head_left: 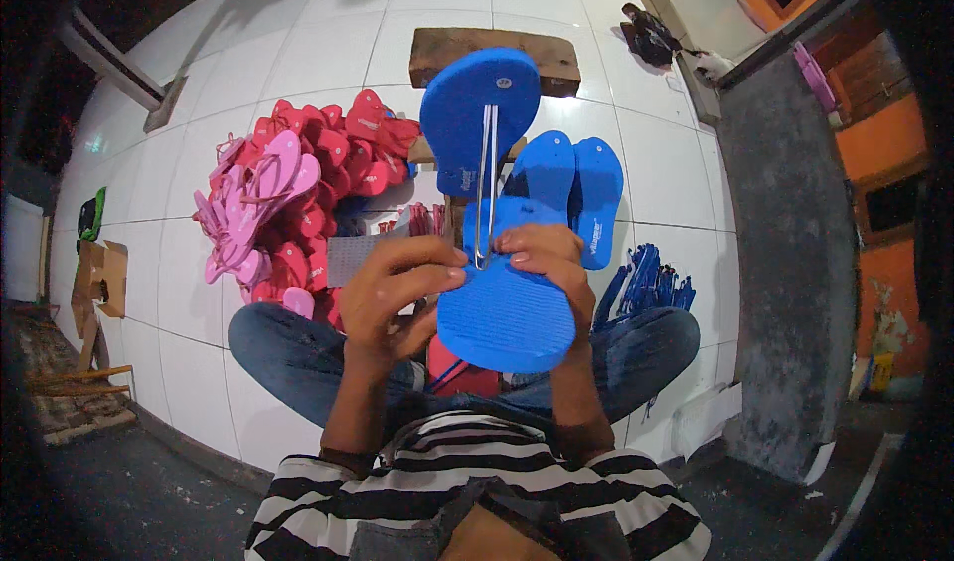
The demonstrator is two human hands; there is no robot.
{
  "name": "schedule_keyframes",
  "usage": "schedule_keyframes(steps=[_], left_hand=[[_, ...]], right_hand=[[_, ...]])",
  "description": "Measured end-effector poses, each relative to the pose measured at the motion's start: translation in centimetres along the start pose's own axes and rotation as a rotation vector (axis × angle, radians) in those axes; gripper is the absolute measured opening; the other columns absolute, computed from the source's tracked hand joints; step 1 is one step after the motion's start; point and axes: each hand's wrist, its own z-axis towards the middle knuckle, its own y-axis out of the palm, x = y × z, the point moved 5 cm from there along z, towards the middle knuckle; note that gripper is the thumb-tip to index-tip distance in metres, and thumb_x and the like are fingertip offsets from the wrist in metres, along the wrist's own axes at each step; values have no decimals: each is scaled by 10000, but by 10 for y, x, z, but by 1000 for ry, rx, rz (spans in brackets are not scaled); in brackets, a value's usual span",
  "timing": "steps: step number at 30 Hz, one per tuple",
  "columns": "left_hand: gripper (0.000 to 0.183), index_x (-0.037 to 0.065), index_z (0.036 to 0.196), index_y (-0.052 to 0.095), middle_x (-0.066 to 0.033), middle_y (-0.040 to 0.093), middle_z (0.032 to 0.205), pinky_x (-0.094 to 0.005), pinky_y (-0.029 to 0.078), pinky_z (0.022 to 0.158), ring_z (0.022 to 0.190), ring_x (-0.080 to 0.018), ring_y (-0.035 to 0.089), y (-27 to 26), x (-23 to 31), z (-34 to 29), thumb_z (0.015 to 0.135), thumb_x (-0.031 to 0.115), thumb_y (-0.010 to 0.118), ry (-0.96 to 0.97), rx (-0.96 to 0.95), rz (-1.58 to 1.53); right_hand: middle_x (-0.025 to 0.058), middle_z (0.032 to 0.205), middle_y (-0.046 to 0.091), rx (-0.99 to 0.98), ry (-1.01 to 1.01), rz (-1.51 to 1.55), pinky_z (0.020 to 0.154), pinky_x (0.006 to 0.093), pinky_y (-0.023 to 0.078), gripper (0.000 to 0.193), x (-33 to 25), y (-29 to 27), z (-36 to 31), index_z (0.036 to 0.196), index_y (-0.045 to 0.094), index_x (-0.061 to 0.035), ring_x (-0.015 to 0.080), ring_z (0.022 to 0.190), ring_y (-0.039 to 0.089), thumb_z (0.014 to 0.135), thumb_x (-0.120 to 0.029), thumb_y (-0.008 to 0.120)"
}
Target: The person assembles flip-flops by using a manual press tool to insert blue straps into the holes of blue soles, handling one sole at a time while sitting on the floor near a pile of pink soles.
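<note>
Above the lap, the right hand (558,266) grips a blue sole (507,320) by its right edge, fingers over the top; the left hand (383,293) has its fingertips at the opposite edge, though I cannot tell whether it clamps. Between them, a slim metal rod (487,178) meets the sole. Past it, another blue sole (477,99) overlaps a wooden block (556,62). Rightward lie two blue soles (594,188) and blue straps (648,285); leftward, heaped red and pink flip-flops (263,198) on white tiles (308,69).
</note>
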Motion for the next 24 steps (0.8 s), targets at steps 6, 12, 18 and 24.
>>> schedule_keyframes(steps=[6,12,18,24], left_hand=[[247,22,985,592,-130,612,919,-247,490,608,786,-163,611,4,12,16,763,12,701,-431,91,-158],[186,1,974,578,-74,596,878,-224,473,563,700,-95,591,4,-3,40,827,56,678,-566,53,-233],[220,-12,883,558,-60,607,739,-226,459,529,633,-97,598,19,-51,73,811,118,721,-539,180,33],[196,-6,862,561,-75,607,695,-239,451,563,599,-112,577,12,-73,67,848,150,678,-473,158,122]], right_hand=[[163,1133,557,70,358,107,933,432,391,453,-7,5,-5,1181,493,-58,320,1070,513,782,-160,680],[201,1265,421,81,446,-187,979,421,341,634,-7,0,13,1342,380,-24,325,1168,410,797,-136,684],[161,1217,409,349,395,-357,923,405,356,899,44,5,61,1435,202,-49,276,1063,421,734,-132,758],[198,1216,403,459,360,-353,951,412,348,887,64,-8,33,1360,265,-12,310,1098,412,691,-208,814]])
